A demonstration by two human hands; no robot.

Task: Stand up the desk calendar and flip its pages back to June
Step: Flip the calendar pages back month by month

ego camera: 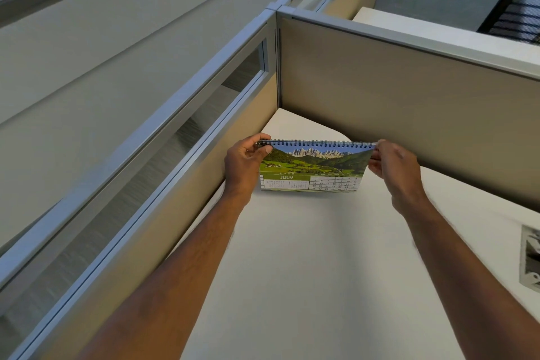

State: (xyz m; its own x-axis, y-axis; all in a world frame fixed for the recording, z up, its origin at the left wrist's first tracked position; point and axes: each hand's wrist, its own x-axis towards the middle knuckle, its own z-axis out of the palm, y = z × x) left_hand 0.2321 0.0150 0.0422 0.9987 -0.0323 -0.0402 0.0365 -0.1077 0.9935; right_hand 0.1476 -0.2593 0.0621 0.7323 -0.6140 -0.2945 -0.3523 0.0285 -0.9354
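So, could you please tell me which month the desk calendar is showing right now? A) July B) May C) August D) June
A: the front page of the desk calendar, held at its spiral top by the left hand and right hand, reads JULY.

Two bare forearms enter from the lower edge of the frame, one from the lower left and one from the lower right. No sleeve, cuff, watch or band shows on either arm. The left hand [244, 165] and the right hand [393, 168] are ungloved, and no ring can be made out on the fingers [264, 137]. Fine hair shows along both forearms.
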